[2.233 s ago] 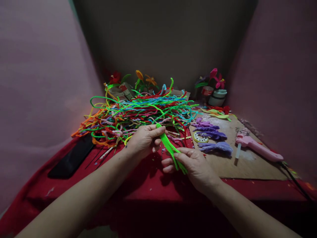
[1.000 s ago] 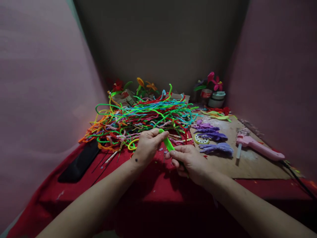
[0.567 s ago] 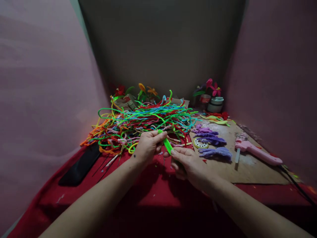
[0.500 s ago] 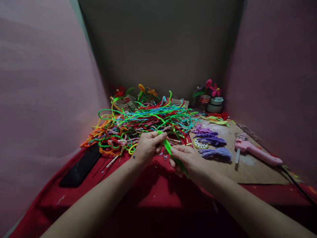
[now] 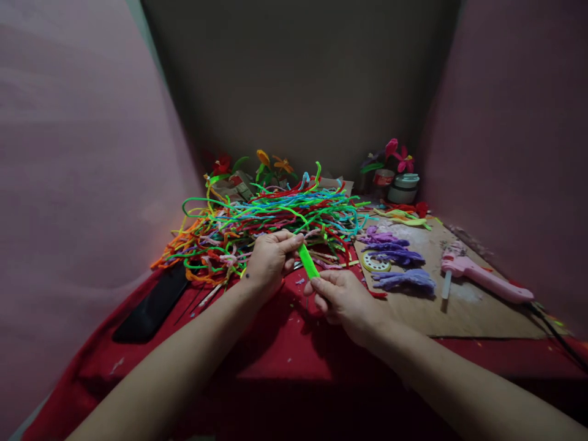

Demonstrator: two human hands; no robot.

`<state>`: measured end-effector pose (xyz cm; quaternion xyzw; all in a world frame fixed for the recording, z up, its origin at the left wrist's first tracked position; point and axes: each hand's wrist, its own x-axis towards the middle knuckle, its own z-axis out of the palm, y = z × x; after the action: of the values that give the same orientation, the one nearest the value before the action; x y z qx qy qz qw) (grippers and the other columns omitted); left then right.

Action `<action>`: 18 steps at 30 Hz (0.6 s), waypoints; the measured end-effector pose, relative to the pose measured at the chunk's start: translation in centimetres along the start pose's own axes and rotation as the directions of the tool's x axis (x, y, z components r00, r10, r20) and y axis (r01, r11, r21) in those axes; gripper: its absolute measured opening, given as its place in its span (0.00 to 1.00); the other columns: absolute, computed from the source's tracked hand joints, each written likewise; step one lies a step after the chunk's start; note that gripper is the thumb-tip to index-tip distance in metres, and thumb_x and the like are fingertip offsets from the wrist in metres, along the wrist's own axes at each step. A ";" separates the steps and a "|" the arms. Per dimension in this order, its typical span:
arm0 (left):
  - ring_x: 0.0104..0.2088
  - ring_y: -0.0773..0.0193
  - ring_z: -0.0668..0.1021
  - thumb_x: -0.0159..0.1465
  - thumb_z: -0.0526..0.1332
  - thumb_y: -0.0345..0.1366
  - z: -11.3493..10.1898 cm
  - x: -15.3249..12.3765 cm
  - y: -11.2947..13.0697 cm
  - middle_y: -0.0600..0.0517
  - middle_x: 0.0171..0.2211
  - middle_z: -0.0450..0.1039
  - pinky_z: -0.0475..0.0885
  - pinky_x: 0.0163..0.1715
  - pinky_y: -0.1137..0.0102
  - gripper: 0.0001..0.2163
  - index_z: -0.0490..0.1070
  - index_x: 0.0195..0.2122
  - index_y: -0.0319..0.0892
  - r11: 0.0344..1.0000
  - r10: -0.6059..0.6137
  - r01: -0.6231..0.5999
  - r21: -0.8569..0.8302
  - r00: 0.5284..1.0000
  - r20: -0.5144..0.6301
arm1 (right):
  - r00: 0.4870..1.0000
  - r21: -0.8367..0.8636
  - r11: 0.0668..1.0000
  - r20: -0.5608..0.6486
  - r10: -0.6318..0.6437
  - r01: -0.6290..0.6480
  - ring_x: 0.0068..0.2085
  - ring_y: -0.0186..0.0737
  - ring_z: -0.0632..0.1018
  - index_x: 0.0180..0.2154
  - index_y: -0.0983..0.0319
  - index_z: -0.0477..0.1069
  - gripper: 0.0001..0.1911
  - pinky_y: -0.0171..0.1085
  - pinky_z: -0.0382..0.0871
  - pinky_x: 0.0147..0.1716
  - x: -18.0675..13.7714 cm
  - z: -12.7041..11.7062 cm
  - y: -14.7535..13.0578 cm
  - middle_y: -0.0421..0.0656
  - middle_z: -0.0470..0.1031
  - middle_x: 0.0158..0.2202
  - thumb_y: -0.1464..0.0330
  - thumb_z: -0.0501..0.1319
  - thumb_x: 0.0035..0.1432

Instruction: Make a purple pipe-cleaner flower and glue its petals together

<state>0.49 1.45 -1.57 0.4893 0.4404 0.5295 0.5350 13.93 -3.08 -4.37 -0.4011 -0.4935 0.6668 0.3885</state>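
Observation:
A flat, bright green fuzzy strip (image 5: 309, 261), which looks like pipe cleaners laid side by side, is held at a slant above the red cloth. My left hand (image 5: 272, 260) pinches its upper end between thumb and fingers. Lower down, my right hand (image 5: 337, 297) grips the other end, and part of the strip there is hidden by the fingers. Just behind the hands lies a large tangled pile of coloured pipe cleaners (image 5: 275, 214).
A black phone (image 5: 149, 309) lies at left. On the cardboard (image 5: 413, 318) at right are purple pipe-cleaner bundles (image 5: 403, 280), a yellow-rimmed ring (image 5: 375, 262) and a pink glue gun (image 5: 482, 278) with a cord. Fuzzy flowers (image 5: 405, 160) and a lidded jar (image 5: 403, 188) stand at the back.
My right hand has shifted slightly down along the strip. The strip has turned its broad flat face more toward me, and its loose lower end no longer shows below my right hand.

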 end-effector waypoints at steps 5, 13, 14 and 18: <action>0.09 0.79 0.55 0.50 0.65 0.38 -0.6 0.7 -0.3 0.61 0.10 0.56 0.46 0.10 0.79 0.11 0.66 0.21 0.37 0.999 0.013 -0.013 -0.052 1.000 -0.002 | 1.000 0.129 0.991 0.000 0.022 -0.022 0.11 0.22 0.49 0.27 0.64 0.64 0.14 0.27 0.40 0.11 0.3 0.4 0.4 0.29 0.52 0.11 0.59 0.56 0.52; 0.13 0.79 0.58 0.50 0.66 0.37 -0.9 0.2 -0.3 0.58 0.16 0.61 0.52 0.13 0.80 0.12 0.71 0.33 0.37 0.961 -0.159 0.206 -0.187 0.958 0.239 | 0.999 0.071 0.997 0.039 0.012 -0.015 0.11 0.22 0.48 0.24 0.64 0.64 0.14 0.28 0.39 0.11 2.0 -0.3 -2.0 0.29 0.51 0.11 0.60 0.56 0.53; 0.14 0.79 0.60 0.50 0.66 0.37 -0.8 0.1 -0.5 0.57 0.17 0.63 0.53 0.13 0.81 0.12 0.71 0.33 0.36 0.954 -0.189 0.238 -0.182 0.950 0.249 | 0.999 0.067 0.998 0.049 0.013 -0.016 0.11 0.22 0.48 0.24 0.64 0.64 0.14 0.27 0.39 0.11 2.2 -0.3 -2.2 0.30 0.51 0.11 0.60 0.55 0.54; 0.14 0.77 0.63 0.50 0.66 0.38 -0.7 0.1 -1.5 0.56 0.14 0.63 0.55 0.14 0.80 0.11 0.72 0.26 0.34 0.962 -0.186 0.220 -0.161 0.961 0.205 | 0.993 0.057 0.998 0.118 0.022 -0.029 0.11 0.22 0.48 0.24 0.65 0.66 0.14 0.27 0.39 0.11 2.9 -0.2 -2.2 0.30 0.51 0.11 0.62 0.54 0.55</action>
<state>-0.03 1.68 -3.15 0.4380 0.3855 0.4613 0.6684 13.33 0.14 -2.69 -0.3560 -0.4906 0.7081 0.3621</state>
